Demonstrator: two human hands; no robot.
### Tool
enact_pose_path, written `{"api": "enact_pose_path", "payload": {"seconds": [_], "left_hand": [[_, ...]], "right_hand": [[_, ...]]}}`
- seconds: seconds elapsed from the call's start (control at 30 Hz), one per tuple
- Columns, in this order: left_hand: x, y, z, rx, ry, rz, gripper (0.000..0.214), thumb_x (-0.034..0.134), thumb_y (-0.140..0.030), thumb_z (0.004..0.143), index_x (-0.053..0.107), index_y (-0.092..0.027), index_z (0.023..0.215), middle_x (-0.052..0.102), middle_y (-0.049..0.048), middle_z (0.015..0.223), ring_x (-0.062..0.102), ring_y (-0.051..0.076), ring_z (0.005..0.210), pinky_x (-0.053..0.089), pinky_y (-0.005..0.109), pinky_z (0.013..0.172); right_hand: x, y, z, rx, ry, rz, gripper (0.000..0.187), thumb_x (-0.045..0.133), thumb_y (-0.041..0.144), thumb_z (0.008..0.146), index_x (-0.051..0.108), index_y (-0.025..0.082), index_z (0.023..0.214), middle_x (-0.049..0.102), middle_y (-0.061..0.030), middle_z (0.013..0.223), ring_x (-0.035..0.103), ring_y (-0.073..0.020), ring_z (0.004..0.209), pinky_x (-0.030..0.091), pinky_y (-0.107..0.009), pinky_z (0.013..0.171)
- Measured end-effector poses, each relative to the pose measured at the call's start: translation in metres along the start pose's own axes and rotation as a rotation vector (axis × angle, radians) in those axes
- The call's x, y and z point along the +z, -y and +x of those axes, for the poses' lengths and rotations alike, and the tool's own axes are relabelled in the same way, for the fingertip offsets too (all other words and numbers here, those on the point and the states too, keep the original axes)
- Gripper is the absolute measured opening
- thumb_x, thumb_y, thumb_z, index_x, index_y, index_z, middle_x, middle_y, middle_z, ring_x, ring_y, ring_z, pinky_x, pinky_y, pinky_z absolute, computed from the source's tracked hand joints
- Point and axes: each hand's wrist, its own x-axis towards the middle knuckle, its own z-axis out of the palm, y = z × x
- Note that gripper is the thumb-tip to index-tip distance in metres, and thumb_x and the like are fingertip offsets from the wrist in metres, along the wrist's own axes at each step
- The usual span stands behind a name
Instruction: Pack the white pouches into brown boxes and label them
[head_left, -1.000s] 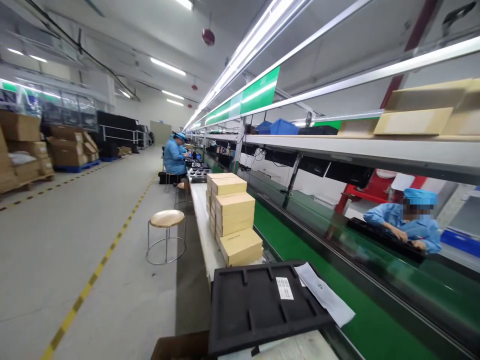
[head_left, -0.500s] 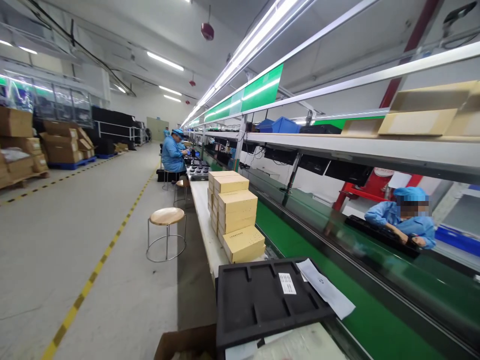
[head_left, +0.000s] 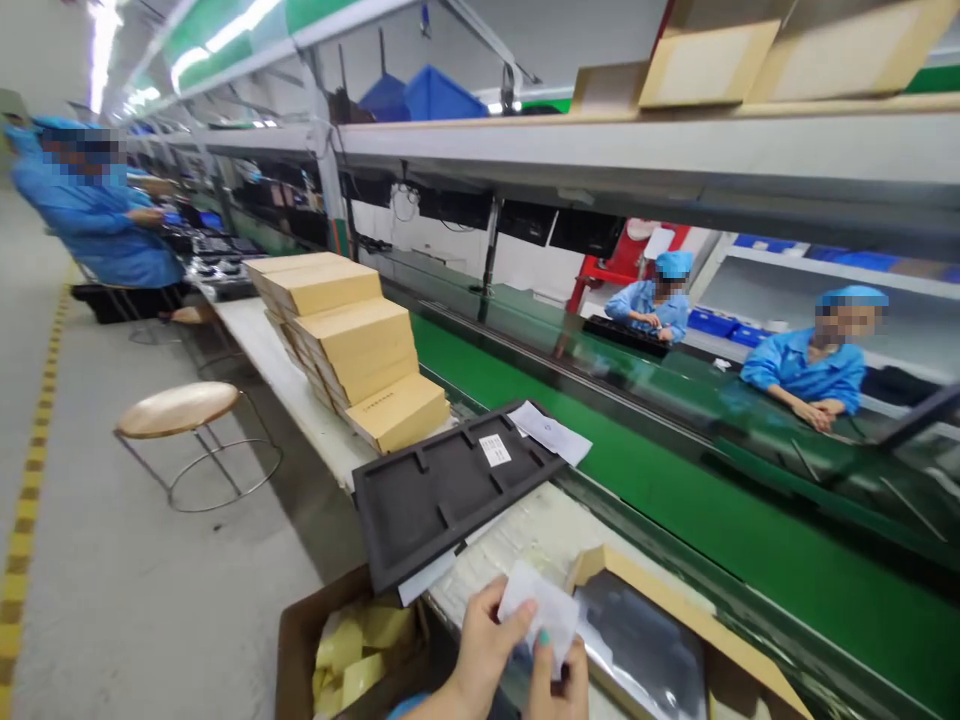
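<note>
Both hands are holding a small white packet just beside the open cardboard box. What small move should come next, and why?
Probably lower the white packet into the open cardboard box. The left hand and right hand pinch it right beside the box, whose lid stands open over a dark bagged item inside.

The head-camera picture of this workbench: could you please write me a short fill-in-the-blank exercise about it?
1. Both hands, left hand and right hand, hold a small white ____ between the fingers.
2. The black foam tray carries a white ____ on its top.
3. The conveyor belt is coloured ____.
4. The round stool stands on the ____.

Missing words: packet; label; green; floor
</note>
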Motion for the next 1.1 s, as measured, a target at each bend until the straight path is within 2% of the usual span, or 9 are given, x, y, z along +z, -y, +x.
{"api": "enact_pose_path", "payload": {"seconds": [0.1,0.17,0.27,0.33,0.4,0.6,0.83,0.97,1.1], "left_hand": [[-0.004,-0.009,-0.006,0.374,-0.245,0.267,0.023,0.063,-0.026,0.087,0.047,-0.019,0.073,0.051,0.0007,0.079,0.055,0.015,0.075,0.049,0.027,0.069],[-0.013,-0.02,-0.007,0.712,-0.173,0.468,0.008,0.061,-0.021,0.087,0.053,-0.019,0.09,0.058,0.0056,0.096,0.061,0.021,0.094,0.052,0.038,0.088],[-0.029,-0.041,0.003,0.96,0.474,0.769,0.036,0.064,-0.03,0.089,0.055,-0.022,0.122,0.064,0.01,0.116,0.06,0.027,0.116,0.035,0.055,0.114],[-0.037,-0.051,0.016,0.836,0.834,0.894,0.045,0.064,-0.036,0.091,0.052,-0.023,0.133,0.066,0.0098,0.122,0.059,0.026,0.121,0.034,0.053,0.118],[-0.042,-0.056,0.027,0.682,0.941,0.933,0.045,0.062,-0.034,0.094,0.051,-0.024,0.137,0.067,0.0088,0.125,0.061,0.024,0.119,0.045,0.045,0.112],[-0.039,-0.052,0.027,0.367,0.81,0.769,0.033,0.06,-0.027,0.095,0.061,-0.026,0.128,0.071,0.0055,0.115,0.067,0.021,0.105,0.056,0.031,0.093],[0.023,-0.004,0.019,0.403,0.684,0.616,0.047,0.061,-0.032,0.093,0.053,-0.029,0.139,0.057,0.0064,0.142,0.049,0.026,0.136,0.041,0.043,0.115],[0.057,0.048,0.023,0.525,0.381,0.785,0.059,0.068,-0.038,0.087,0.048,-0.022,0.14,0.061,0.0104,0.135,0.051,0.032,0.132,0.033,0.057,0.118],[0.07,0.08,0.018,0.507,0.241,0.796,0.067,0.071,-0.04,0.084,0.043,-0.02,0.142,0.057,0.0137,0.135,0.047,0.034,0.135,0.041,0.056,0.113]], "right_hand": [[0.007,-0.006,0.0,0.155,-0.101,0.063,0.028,0.06,0.04,0.091,0.047,0.022,0.075,0.05,0.0031,0.075,0.047,-0.0138,0.068,0.042,-0.024,0.065],[0.009,-0.005,0.002,0.182,-0.133,0.076,0.028,0.059,0.039,0.092,0.041,0.023,0.077,0.045,0.0041,0.075,0.045,-0.0136,0.068,0.042,-0.024,0.066],[0.009,-0.002,0.008,0.18,-0.143,0.113,0.02,0.054,0.039,0.094,0.041,0.024,0.089,0.046,0.0017,0.087,0.049,-0.0154,0.079,0.045,-0.026,0.076],[0.006,0.0,0.012,0.185,-0.134,0.121,0.019,0.05,0.038,0.095,0.043,0.024,0.106,0.05,-0.0033,0.103,0.054,-0.0184,0.095,0.046,-0.031,0.086],[0.0,0.0,0.015,0.191,-0.089,0.089,0.025,0.044,0.035,0.097,0.042,0.025,0.12,0.048,-0.009,0.123,0.053,-0.022,0.112,0.046,-0.036,0.095],[-0.05,-0.013,0.005,-0.093,0.372,-0.105,0.036,0.045,0.036,0.099,0.051,0.024,0.133,0.059,-0.0117,0.131,0.057,-0.0288,0.122,0.048,-0.046,0.102],[-0.141,-0.011,0.055,-0.492,0.374,-0.56,0.052,0.042,0.006,0.093,0.044,0.026,0.141,0.063,-0.0114,0.128,0.06,-0.0267,0.118,0.051,-0.047,0.098],[-0.164,-0.006,0.109,-0.424,0.607,-0.954,0.054,0.041,0.004,0.091,0.049,0.022,0.142,0.063,-0.015,0.128,0.058,-0.0314,0.119,0.048,-0.052,0.101],[-0.161,-0.014,0.141,-0.366,0.749,-0.989,0.051,0.048,0.011,0.091,0.053,0.022,0.141,0.062,-0.0119,0.133,0.058,-0.0297,0.121,0.049,-0.044,0.103]]}}
